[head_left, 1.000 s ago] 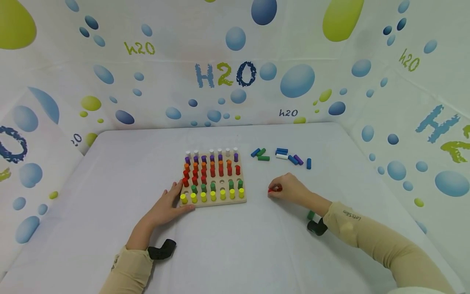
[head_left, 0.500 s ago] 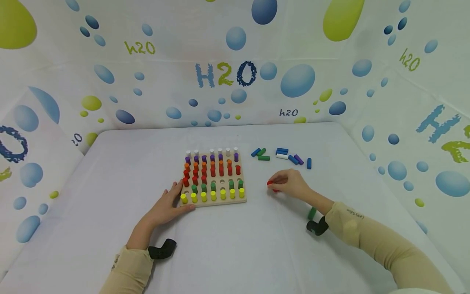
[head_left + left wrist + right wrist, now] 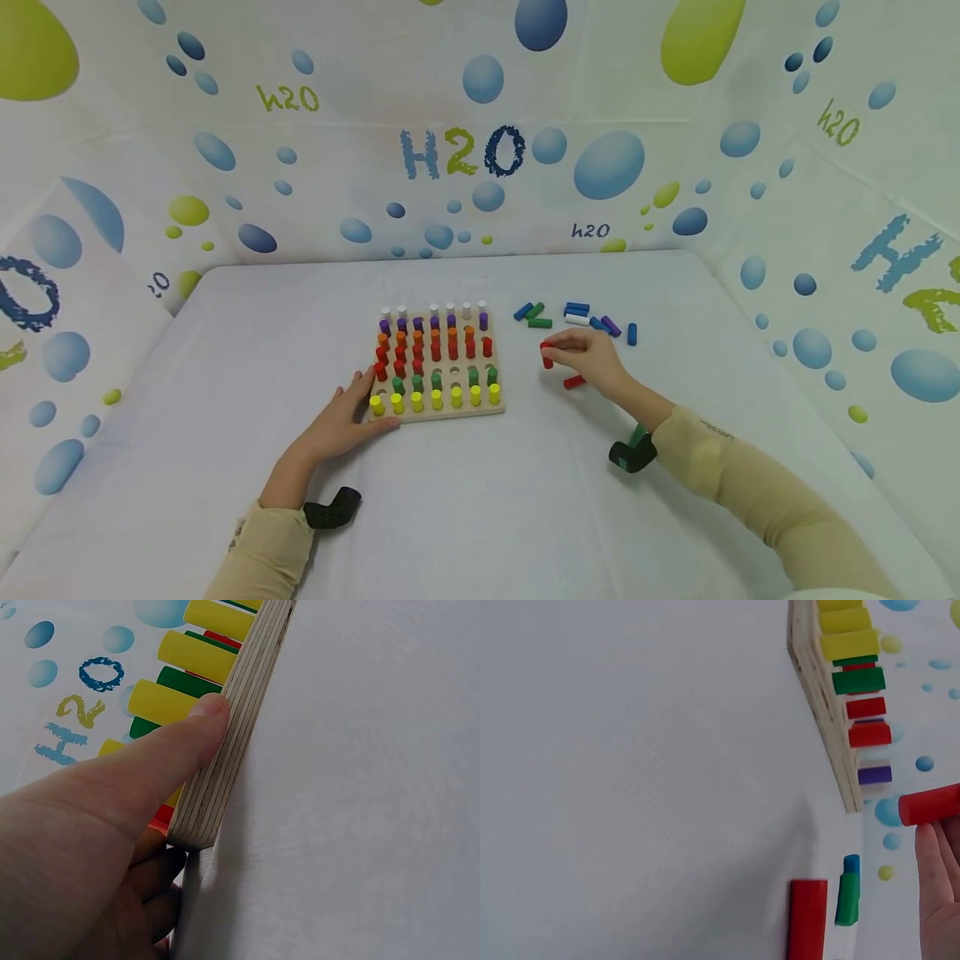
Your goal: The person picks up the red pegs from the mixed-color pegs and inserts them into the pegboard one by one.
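Note:
A wooden pegboard (image 3: 453, 412) stands left of centre with rows of coloured pegs. My left hand (image 3: 341, 429) rests at its front left corner. In the left wrist view its thumb (image 3: 214, 709) lies along the layered edge (image 3: 225, 750), the other fingers at the side, partly hidden. To the right of the board my right hand (image 3: 600, 362) pinches a red peg (image 3: 547, 358) upright above the table. Another red peg (image 3: 574, 382) lies on the cloth below that hand. The right wrist view shows the held red peg (image 3: 928, 805) at the frame's edge.
Loose pegs lie behind the right hand: several blue ones (image 3: 632, 334), green ones (image 3: 540, 323), a white one (image 3: 577, 319) and a purple one (image 3: 611, 326). A green peg (image 3: 637, 435) is partly hidden by the right wrist. Black wrist cameras (image 3: 332, 508) hang near the cloth.
My right hand has lifted one red peg from the table and moved up and away from me, turning it upright. A second red peg now shows on the cloth. The left hand has stayed put.

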A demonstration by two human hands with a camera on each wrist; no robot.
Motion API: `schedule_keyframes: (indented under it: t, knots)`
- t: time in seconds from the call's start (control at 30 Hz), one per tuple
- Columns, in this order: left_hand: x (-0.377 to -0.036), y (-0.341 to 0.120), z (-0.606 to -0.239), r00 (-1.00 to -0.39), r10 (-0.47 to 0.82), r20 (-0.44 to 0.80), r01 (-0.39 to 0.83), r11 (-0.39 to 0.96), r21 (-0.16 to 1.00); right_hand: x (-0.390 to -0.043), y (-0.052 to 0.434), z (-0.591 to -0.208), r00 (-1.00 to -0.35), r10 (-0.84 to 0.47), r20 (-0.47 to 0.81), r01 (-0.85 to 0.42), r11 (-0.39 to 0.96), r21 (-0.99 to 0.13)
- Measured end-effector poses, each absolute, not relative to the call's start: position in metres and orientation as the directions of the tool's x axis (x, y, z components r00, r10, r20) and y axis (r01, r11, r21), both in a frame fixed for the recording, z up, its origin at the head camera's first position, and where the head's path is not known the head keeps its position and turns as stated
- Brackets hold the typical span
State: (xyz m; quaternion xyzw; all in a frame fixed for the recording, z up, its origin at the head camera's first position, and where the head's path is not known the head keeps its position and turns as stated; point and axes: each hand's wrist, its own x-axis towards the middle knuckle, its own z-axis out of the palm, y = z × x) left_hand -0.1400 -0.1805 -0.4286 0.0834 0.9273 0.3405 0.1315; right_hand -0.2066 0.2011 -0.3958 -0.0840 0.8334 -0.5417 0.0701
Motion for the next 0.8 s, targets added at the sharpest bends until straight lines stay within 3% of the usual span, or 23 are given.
schedule_keyframes:
  t: [0.17, 0.8]
  knots:
    - [-0.140, -0.181, -0.429, -0.952, 0.241, -0.187, 0.062, 0.754, 0.654, -0.208, 0.192, -0.394, -0.974, -0.226, -0.004, -0.071, 0.323, -0.944]
    - [-0.138, -0.180, -0.429, -0.955, 0.232, -0.182, 0.058, 0.751, 0.657, -0.215, 0.138, -0.397, -0.965, -0.262, 0.008, -0.070, 0.231, -0.970]
